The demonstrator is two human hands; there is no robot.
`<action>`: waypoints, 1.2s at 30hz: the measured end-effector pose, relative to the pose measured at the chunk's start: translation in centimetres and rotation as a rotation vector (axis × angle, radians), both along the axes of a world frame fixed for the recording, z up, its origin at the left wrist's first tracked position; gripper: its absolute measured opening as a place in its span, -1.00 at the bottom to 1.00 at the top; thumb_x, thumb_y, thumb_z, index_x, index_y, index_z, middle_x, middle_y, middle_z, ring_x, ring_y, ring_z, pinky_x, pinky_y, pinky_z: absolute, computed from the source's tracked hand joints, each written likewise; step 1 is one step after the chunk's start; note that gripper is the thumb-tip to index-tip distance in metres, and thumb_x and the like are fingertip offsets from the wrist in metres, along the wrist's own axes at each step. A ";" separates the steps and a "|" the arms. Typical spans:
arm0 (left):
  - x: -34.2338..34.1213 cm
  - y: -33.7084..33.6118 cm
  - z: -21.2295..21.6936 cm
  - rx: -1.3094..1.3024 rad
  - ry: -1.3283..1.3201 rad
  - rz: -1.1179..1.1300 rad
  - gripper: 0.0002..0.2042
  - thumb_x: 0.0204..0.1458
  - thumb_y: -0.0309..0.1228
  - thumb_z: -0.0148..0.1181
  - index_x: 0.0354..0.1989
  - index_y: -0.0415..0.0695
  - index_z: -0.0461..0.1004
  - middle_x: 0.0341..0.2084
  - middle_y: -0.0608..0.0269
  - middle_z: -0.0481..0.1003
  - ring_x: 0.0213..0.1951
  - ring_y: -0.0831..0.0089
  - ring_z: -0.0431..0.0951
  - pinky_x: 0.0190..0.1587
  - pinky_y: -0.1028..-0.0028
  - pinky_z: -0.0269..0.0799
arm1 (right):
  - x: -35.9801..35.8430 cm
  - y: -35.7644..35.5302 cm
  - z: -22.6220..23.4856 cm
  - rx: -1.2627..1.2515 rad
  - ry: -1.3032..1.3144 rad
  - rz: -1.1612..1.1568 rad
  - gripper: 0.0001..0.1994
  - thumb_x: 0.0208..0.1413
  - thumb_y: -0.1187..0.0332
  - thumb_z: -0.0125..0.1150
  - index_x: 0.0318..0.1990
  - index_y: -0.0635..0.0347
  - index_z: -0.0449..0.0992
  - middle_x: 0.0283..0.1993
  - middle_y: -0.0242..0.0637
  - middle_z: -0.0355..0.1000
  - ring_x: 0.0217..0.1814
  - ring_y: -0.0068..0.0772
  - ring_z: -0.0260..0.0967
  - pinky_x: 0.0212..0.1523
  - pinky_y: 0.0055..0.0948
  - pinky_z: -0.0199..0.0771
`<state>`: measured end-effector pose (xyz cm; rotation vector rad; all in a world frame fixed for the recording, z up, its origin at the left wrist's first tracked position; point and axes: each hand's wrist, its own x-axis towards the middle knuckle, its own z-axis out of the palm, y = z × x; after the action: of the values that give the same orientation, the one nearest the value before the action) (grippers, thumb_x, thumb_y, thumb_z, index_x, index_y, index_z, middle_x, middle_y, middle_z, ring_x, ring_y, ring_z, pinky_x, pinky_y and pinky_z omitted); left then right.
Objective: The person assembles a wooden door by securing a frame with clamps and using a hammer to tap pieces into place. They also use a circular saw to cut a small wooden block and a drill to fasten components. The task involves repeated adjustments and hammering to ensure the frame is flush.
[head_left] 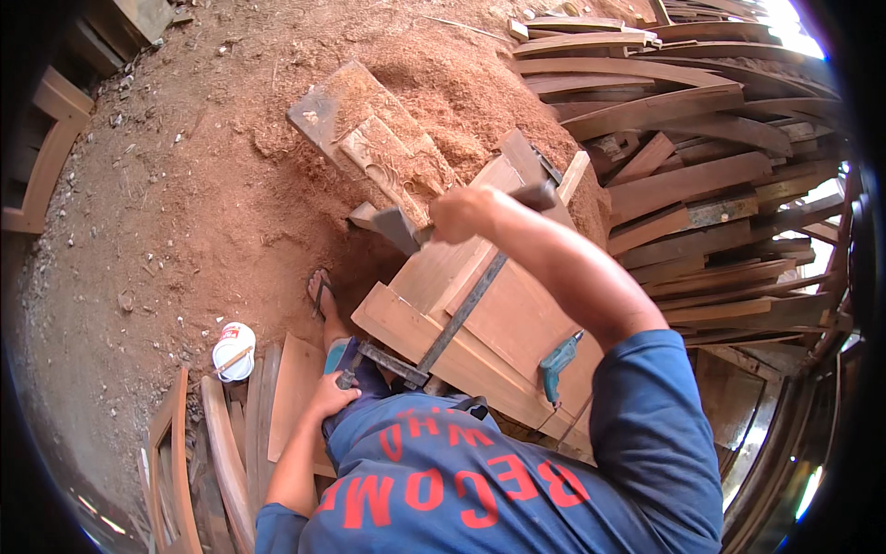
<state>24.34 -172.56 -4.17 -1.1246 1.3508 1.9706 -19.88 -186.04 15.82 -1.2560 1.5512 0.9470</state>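
A long metal bar clamp lies diagonally across a stack of glued wooden panels, apparently to press the boards together. The right hand is at the far end of the clamp, fingers curled tight around the jaw there beside a hammer-like steel head. The left hand sits at the near end of the clamp, fingers wrapped around its handle, likely to steady it. A teal electric drill rests on the panels right of the clamp; a white tub stands on the sawdust floor left of it
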 end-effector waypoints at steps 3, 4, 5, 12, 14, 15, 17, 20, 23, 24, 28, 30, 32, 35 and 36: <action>-0.7 -2.4 -0.6 0.489 0.047 -0.027 -0.68 -0.11 -0.44 0.47 -0.15 -0.21 0.59 -0.53 0.36 0.53 -0.57 0.63 0.46 -0.50 0.56 0.40 | -3.1 -4.7 2.9 -0.127 0.107 -0.103 -0.63 0.34 0.01 0.05 -0.04 0.08 0.60 -0.27 -0.19 0.58 -0.19 -0.22 0.56 -0.15 -0.12 0.54; -1.0 -2.6 -1.1 0.568 0.057 -0.060 -0.69 -0.11 -0.44 0.46 -0.16 -0.21 0.59 -0.54 0.35 0.53 -0.57 0.61 0.46 -0.51 0.55 0.40 | -5.5 -5.7 2.1 -0.180 0.120 -0.153 -0.64 0.36 0.04 -0.01 -0.04 0.09 0.58 -0.31 -0.18 0.58 -0.27 -0.22 0.56 -0.23 -0.13 0.55; -1.2 -2.6 -1.5 0.648 0.064 -0.080 -0.69 -0.10 -0.45 0.45 -0.16 -0.22 0.58 -0.56 0.34 0.53 -0.58 0.60 0.47 -0.51 0.54 0.39 | -6.8 -7.1 1.9 -0.318 0.172 -0.173 -0.65 0.37 0.06 -0.03 -0.09 0.13 0.56 -0.35 -0.16 0.56 -0.34 -0.19 0.56 -0.29 -0.11 0.54; -2.3 0.6 2.2 -0.327 -0.148 -0.066 -0.83 -0.09 -0.41 0.21 -0.30 -0.14 0.60 -0.45 -0.16 0.60 -0.29 -0.13 0.62 -0.21 0.04 0.51 | -11.4 -4.3 -4.5 -0.576 0.340 -0.165 -0.68 0.36 0.18 -0.05 0.00 0.26 0.46 -0.28 -0.01 0.55 -0.18 -0.06 0.56 -0.17 -0.06 0.55; -2.0 0.3 4.0 -0.369 -0.192 -0.098 -0.83 -0.08 -0.40 0.22 -0.31 -0.12 0.60 -0.44 -0.18 0.59 -0.28 -0.17 0.61 -0.19 0.00 0.51 | -14.5 2.2 -6.6 -0.074 0.472 -0.006 -0.64 0.23 0.34 0.02 0.11 0.24 0.54 0.05 -0.05 0.55 0.20 -0.16 0.49 0.11 -0.19 0.54; -2.2 -0.5 4.0 -0.411 -0.194 -0.123 -0.84 -0.08 -0.39 0.23 -0.31 -0.12 0.59 -0.45 -0.18 0.59 -0.28 -0.17 0.62 -0.18 0.00 0.51 | -16.5 3.9 -8.9 -0.023 0.461 -0.010 -0.67 0.14 0.35 0.09 0.00 0.21 0.62 0.13 -0.03 0.52 0.24 -0.19 0.47 0.15 -0.21 0.52; -2.9 0.0 3.9 -0.440 -0.221 -0.122 -0.84 -0.08 -0.39 0.24 -0.31 -0.12 0.58 -0.45 -0.18 0.59 -0.29 -0.18 0.62 -0.18 -0.01 0.52 | -14.6 0.2 -7.1 0.001 0.489 0.005 -0.69 0.15 0.27 0.13 -0.04 0.19 0.64 0.05 -0.02 0.56 0.15 -0.13 0.52 0.06 -0.20 0.55; -3.1 0.0 3.7 -0.446 -0.203 -0.112 -0.83 -0.08 -0.39 0.24 -0.29 -0.12 0.58 -0.45 -0.18 0.60 -0.30 -0.18 0.62 -0.17 -0.02 0.53 | -14.4 -3.7 -6.9 -0.112 0.456 -0.124 -0.65 0.24 0.10 0.11 -0.12 0.18 0.65 -0.09 0.05 0.59 -0.03 -0.01 0.59 -0.07 -0.07 0.56; -3.2 0.2 3.7 -0.458 -0.203 -0.109 -0.82 -0.08 -0.39 0.24 -0.28 -0.12 0.58 -0.44 -0.18 0.60 -0.30 -0.17 0.62 -0.17 -0.02 0.53 | -13.7 -4.4 -8.6 -0.661 0.469 -0.222 -0.65 0.26 0.13 0.07 0.01 0.16 0.57 -0.10 0.10 0.57 -0.02 0.05 0.57 -0.07 -0.04 0.56; -3.2 0.5 3.3 -0.466 -0.204 -0.113 -0.82 -0.08 -0.39 0.25 -0.27 -0.12 0.58 -0.44 -0.18 0.60 -0.30 -0.16 0.63 -0.17 -0.02 0.53 | -14.6 -2.8 -9.5 -0.508 0.463 -0.138 -0.65 0.26 0.14 0.06 0.03 0.16 0.56 -0.09 0.10 0.57 -0.01 0.05 0.57 -0.05 -0.05 0.56; -2.4 0.7 3.6 -0.467 -0.191 -0.129 -0.82 -0.08 -0.39 0.24 -0.27 -0.13 0.58 -0.43 -0.18 0.60 -0.29 -0.15 0.63 -0.18 -0.02 0.53 | -16.6 3.6 -10.1 -0.045 0.568 -0.117 -0.69 0.19 0.28 0.13 0.01 0.21 0.59 0.02 0.00 0.56 0.14 -0.07 0.52 0.08 -0.17 0.56; -2.7 0.6 3.4 -0.479 -0.203 -0.128 -0.82 -0.07 -0.40 0.24 -0.27 -0.13 0.58 -0.42 -0.18 0.60 -0.29 -0.15 0.63 -0.17 -0.02 0.53 | -17.6 3.5 -10.2 -0.038 0.544 -0.125 -0.70 0.18 0.30 0.13 0.00 0.20 0.60 0.05 -0.03 0.56 0.13 -0.08 0.53 0.08 -0.18 0.55; -3.0 0.4 3.4 -0.467 -0.199 -0.123 -0.82 -0.07 -0.41 0.24 -0.27 -0.13 0.58 -0.42 -0.18 0.61 -0.29 -0.15 0.63 -0.16 -0.02 0.53 | -16.3 4.3 -9.8 -0.220 0.563 -0.119 -0.69 0.16 0.20 0.17 -0.13 0.23 0.65 -0.08 0.01 0.60 0.04 -0.03 0.56 0.04 -0.15 0.55; -2.7 -0.3 3.6 -0.449 -0.180 -0.117 -0.82 -0.07 -0.40 0.24 -0.27 -0.14 0.58 -0.41 -0.18 0.61 -0.28 -0.15 0.63 -0.15 -0.01 0.53 | -15.6 2.0 -9.3 -0.052 0.525 0.017 -0.65 0.18 0.15 0.17 -0.06 0.23 0.61 -0.05 0.02 0.58 0.05 -0.01 0.55 0.02 -0.09 0.55; -2.7 -0.4 3.6 -0.454 -0.186 -0.122 -0.81 -0.07 -0.40 0.25 -0.27 -0.14 0.58 -0.41 -0.18 0.61 -0.27 -0.15 0.63 -0.14 0.00 0.53 | -14.8 0.6 -8.4 0.013 0.503 -0.035 -0.73 0.13 0.31 0.15 -0.09 0.22 0.62 -0.04 -0.01 0.59 0.06 -0.08 0.57 0.02 -0.19 0.58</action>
<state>21.64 -172.91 -0.58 -1.3486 1.7661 1.4694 -34.72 -185.41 7.37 -1.0217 1.9372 1.3168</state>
